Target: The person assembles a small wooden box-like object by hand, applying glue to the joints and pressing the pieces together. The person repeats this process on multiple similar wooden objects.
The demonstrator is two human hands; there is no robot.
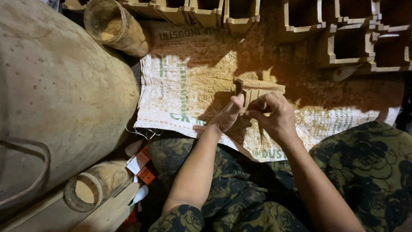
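A: Left hand (225, 117) closed on the near edge of a small wooden frame piece (257, 88), thumb up against its side.

B: Right hand (274, 116) likewise clamped, fingers curled over the piece's lower part from the other side. Held just above the printed woven sack (189, 81), in the patch of light.

A: Looks like fitting or pressing the thin slats together, judging by the grip. Probably mid-assembly, not finished.

B: Next move likely calls for steady, even pressure from both sides, keeping the slats square. Thin wood, so easy to split.

A: Farther out: finished-looking wooden boxes (347, 45) in rows beyond the sack. Dusty jar (113, 25) lying at upper left, another jar (92, 187) at lower left, beside a big rounded sack (60, 94).

B: Sawdust all over the sacking.
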